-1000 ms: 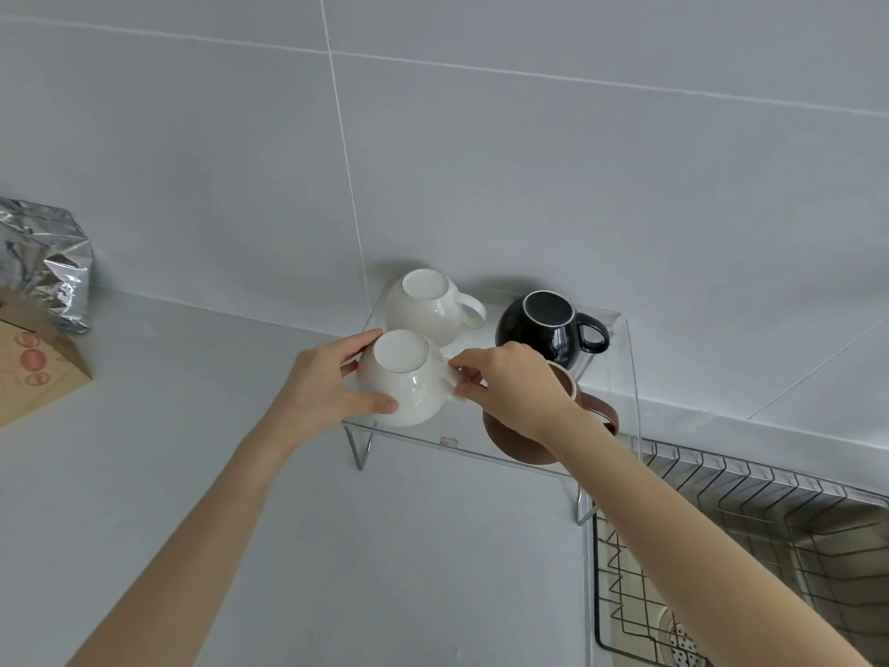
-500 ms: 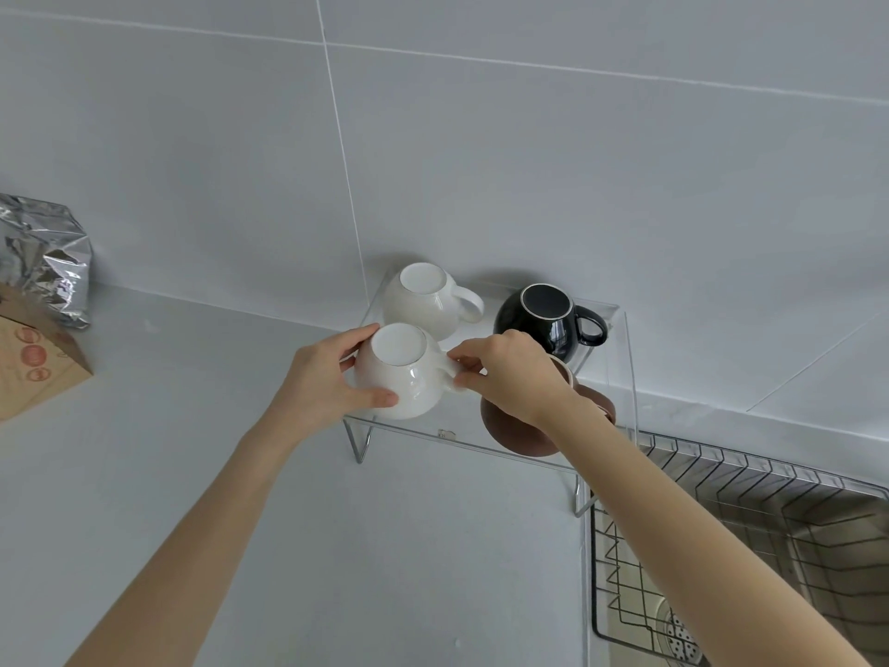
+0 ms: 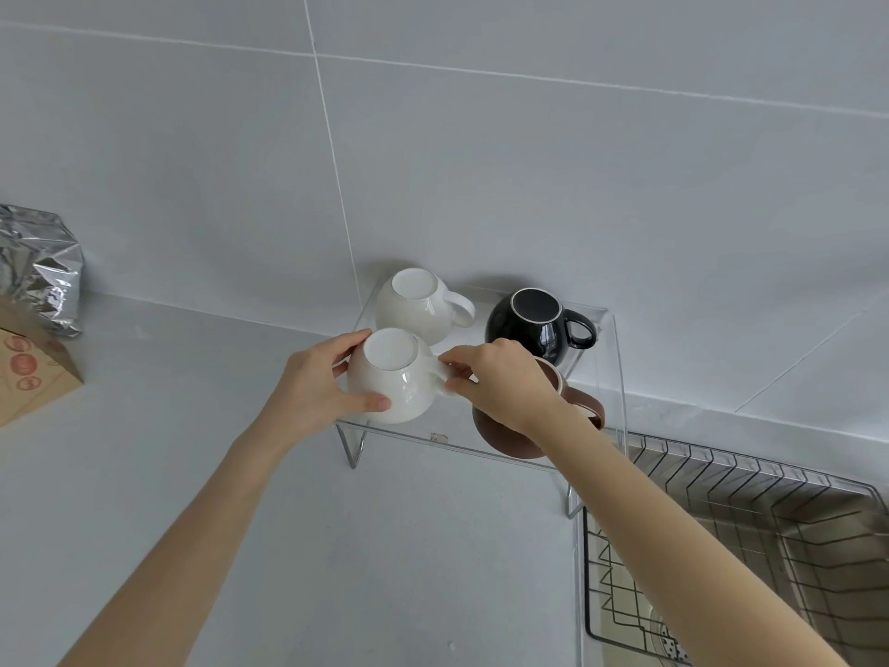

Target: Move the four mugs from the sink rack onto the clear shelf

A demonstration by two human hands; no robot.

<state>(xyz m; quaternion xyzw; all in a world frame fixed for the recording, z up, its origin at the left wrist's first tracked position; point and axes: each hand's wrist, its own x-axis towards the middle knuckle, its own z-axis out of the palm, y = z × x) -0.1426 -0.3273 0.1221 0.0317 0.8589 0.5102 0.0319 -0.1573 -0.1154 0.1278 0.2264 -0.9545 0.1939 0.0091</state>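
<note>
- The front white mug (image 3: 399, 377) sat upside down at the front left of the clear shelf (image 3: 596, 312), gripped on both sides.
- The left hand (image 3: 317, 387) cupped the mug's round body, thumb across its lower front and fingers behind; the right hand (image 3: 500, 382) pinched its handle between fingertips.
- Whether the rim was fully resting on the shelf could not be told; it looked set down or very nearly so.
- A second white mug (image 3: 418, 305) stood just behind it, a black mug (image 3: 534, 324) at the back right, and a brown mug (image 3: 553, 411) at the front right, partly hidden by the right wrist. All were inverted.
- The sink rack (image 3: 750, 531) at lower right showed no mugs, so this seemed to be the last one.
- The likely trouble was crowding: shifting the front mug back could knock it against the rear white one.
- Drawing the right wrist away carelessly could nudge the brown mug, which sat near the front edge and might tip off.
</note>
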